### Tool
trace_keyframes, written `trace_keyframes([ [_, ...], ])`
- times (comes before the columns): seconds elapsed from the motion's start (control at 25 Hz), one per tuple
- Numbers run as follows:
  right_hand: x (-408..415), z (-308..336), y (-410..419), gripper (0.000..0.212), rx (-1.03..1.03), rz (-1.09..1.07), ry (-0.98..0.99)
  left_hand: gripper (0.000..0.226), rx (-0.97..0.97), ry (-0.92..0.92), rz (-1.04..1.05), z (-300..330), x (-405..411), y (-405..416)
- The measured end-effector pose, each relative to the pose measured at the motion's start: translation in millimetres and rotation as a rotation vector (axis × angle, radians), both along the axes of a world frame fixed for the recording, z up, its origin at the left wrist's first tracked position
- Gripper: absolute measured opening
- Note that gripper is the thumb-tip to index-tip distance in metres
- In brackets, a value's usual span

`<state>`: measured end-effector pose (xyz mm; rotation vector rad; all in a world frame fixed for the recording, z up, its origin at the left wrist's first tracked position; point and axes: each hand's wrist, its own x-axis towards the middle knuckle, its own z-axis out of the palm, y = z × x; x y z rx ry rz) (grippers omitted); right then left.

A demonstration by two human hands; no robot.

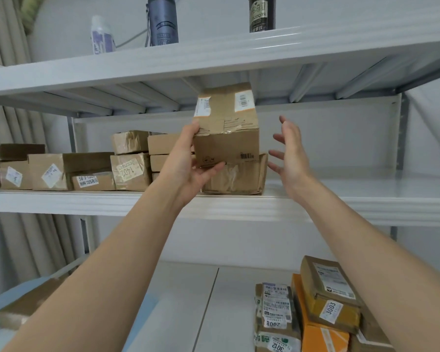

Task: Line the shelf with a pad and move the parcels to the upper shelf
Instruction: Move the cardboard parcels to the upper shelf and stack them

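Left hand [188, 161] grips cardboard box [226, 123] at its lower left corner, atop a flat parcel [239, 177]; right hand [290, 153] spread, apart from it.

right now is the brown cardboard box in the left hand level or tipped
Tipped. The brown cardboard box leans left, its lower right edge resting on a flat brown parcel, while the left hand holds its left side.
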<state>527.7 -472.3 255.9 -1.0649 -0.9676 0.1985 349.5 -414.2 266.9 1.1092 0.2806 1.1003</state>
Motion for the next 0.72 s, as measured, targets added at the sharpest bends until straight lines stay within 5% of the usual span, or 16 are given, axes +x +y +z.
trace_keyframes([
  [0.16,-1,-7,18,0.044,0.117,0.025,-0.154,0.051,0.263,0.126,0.026,3,17,16],
  [0.36,3,-16,34,0.046,0.057,-0.030,-0.200,0.049,0.605,0.287,0.464,-11,30,57],
  [0.72,12,-21,43,0.041,-0.028,-0.070,-0.275,0.024,0.687,0.263,0.880,-32,56,88],
])
